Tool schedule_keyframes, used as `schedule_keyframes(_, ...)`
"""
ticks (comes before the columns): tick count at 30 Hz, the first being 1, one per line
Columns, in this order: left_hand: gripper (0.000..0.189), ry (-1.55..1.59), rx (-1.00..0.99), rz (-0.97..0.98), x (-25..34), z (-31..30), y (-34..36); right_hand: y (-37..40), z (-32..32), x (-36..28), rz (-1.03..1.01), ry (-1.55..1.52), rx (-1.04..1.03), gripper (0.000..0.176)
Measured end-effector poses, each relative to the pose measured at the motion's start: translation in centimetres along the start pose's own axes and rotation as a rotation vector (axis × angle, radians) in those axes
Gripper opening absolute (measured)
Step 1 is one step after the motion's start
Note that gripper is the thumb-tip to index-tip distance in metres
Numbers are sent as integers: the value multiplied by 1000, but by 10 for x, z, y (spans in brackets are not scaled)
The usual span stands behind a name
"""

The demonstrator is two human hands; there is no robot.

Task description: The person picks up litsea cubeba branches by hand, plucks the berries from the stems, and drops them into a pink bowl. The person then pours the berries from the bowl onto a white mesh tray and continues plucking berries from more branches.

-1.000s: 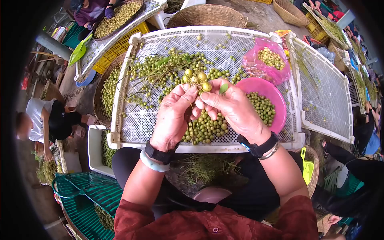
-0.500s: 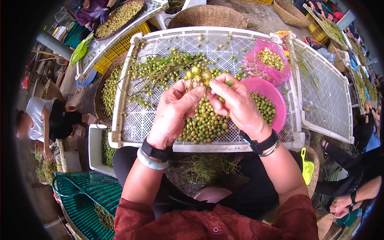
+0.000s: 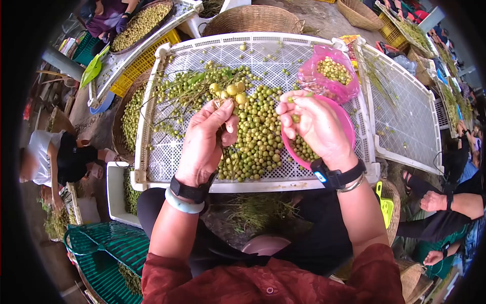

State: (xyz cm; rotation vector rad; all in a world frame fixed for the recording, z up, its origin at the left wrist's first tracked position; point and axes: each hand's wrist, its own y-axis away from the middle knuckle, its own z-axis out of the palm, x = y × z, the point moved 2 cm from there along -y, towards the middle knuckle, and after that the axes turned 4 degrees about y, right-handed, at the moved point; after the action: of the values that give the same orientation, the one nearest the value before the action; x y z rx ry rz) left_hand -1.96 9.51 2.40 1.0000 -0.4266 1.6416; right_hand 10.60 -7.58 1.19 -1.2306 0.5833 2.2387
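My left hand [image 3: 205,137] is closed, thumb against fingers, on a sprig of round yellow-green fruit [image 3: 232,89] above the white mesh tray [image 3: 354,183]. My right hand [image 3: 321,124] is over the pink bowl [image 3: 348,117], its fingers curled around small green fruit [image 3: 295,118]. Green fruit lies in the bowl, partly hidden by this hand. Between my hands a heap of loose green fruit [image 3: 255,134] covers the mesh. Fruit still on thin stems [image 3: 187,88] spreads behind my left hand. A pink plastic bag [image 3: 349,91] holding paler fruit stands behind the bowl.
Wicker baskets [image 3: 253,20] stand beyond the tray and at its left. A white box [image 3: 115,195] and a green slatted basket [image 3: 101,238] are at left. Another mesh panel [image 3: 400,116] leans at right. Other people work on both sides. Stems lie on the floor below.
My hands have moved apart. My right hand has left the sprig and moved right, over the pink bowl; my left hand has shifted slightly left, still holding the sprig.
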Motion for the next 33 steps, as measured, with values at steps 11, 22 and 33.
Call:
schedule_keyframes(11, 18, -113, -45, 127, -10, 13, 3, 10, 6, -15, 46, 67, 5, 32)
schedule_keyframes(22, 35, -690, 13, 451, -20, 22, 5, -3, 40, 16, 117, -162, -67, 68)
schedule_keyframes(33, 32, -969, -12, 511, -20, 19, 5, 10, 31, 17, 168, -136, -116, 34)
